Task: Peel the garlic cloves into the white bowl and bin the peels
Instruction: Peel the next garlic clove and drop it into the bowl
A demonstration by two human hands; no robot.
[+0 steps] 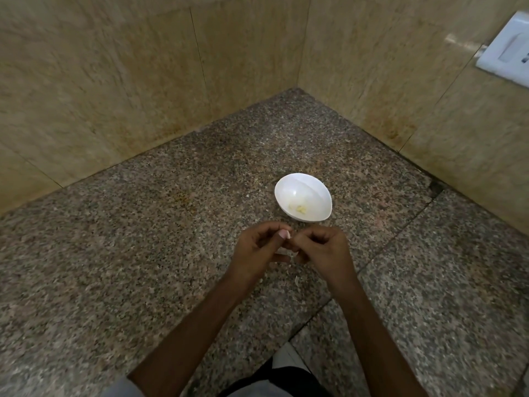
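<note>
Pinching one garlic clove [284,234] between them at the white bowl's [287,183] 6 o'clock, left hand [256,249] and right hand [326,247] seem mid-peel; a few peeled cloves [299,208] lie inside, a peel scrap [296,280] not yet binned.

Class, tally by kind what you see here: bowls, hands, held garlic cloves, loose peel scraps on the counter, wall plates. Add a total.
White bowl: 1
Hands: 2, left hand and right hand
Garlic clove, pinched between both hands: 1
Peel scrap on counter: 1
Wall plate: 1
Total: 6
Pieces inside the bowl: too blurred to count.
</note>
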